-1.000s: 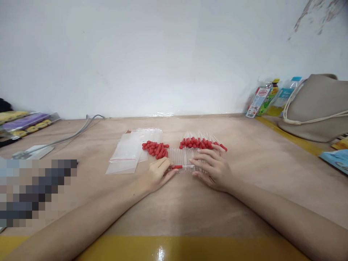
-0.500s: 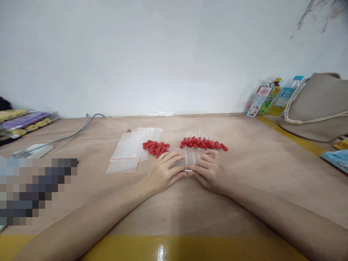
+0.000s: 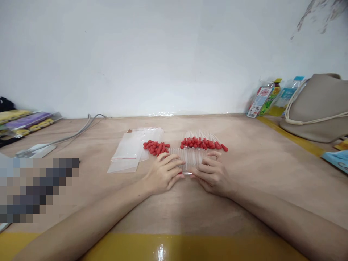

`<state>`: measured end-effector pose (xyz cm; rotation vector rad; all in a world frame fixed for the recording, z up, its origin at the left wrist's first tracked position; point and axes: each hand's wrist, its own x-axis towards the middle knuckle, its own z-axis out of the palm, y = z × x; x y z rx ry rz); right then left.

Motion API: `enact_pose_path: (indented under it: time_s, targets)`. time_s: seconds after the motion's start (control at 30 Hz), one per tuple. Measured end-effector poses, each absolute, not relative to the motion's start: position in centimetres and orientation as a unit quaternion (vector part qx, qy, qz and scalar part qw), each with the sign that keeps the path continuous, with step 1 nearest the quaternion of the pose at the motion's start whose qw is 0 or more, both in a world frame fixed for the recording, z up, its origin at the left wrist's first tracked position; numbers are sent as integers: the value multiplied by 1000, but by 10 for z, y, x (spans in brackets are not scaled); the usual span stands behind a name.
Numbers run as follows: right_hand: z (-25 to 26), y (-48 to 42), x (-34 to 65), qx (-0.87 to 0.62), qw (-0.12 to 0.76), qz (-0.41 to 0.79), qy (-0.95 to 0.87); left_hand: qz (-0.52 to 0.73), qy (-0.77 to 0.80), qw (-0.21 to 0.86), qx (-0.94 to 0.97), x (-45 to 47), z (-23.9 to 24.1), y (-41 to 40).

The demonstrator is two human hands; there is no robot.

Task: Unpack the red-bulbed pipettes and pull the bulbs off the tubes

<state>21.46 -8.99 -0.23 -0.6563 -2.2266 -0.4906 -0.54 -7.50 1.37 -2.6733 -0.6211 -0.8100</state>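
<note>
My left hand (image 3: 162, 173) and my right hand (image 3: 211, 174) lie side by side on the brown table (image 3: 174, 203), fingertips almost touching. Between them they pinch a clear glass tube (image 3: 187, 173), and their fingers cover most of it. Just behind the fingers lies a row of bare clear tubes (image 3: 190, 156). A heap of loose red rubber caps (image 3: 155, 147) sits beyond my left hand. Beyond my right hand is a row of tubes fitted with red caps (image 3: 202, 143).
Flat clear plastic bags (image 3: 127, 150) lie left of the caps. A grey cable (image 3: 76, 134) and packaged items (image 3: 27, 123) are at the far left. Bottles (image 3: 268, 96), a beige bag (image 3: 318, 108) and a blue packet (image 3: 337, 159) stand at the right. A yellow strip (image 3: 174, 250) edges the table.
A second ago my left hand pinched a red-capped tube with my right hand spread over the row. Both hands have since closed in together over that tube, hiding its red cap.
</note>
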Motion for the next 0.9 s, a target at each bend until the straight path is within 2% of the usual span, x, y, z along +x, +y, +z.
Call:
enact_pose_path:
  time_s: [0.3,0.47,0.7,0.8,0.9]
  targets:
    - [3,-99,217,-241,380,-225,-864,-277,-183,189,-924,-6,18,-79]
    - [5,-96,226,-256,392,-219,-856,-312,-209,180,-909,-17,16,-77]
    - [2,-82,227,-364,402,-184,-820,-412,-391,52,-821,-38,36,-47]
    - [0,-78,223,-389,409,-178,-806,-378,-494,51,-781,-54,55,-19]
    - [-1,-75,222,-416,418,-167,-790,-290,-577,-50,-762,-70,68,8]
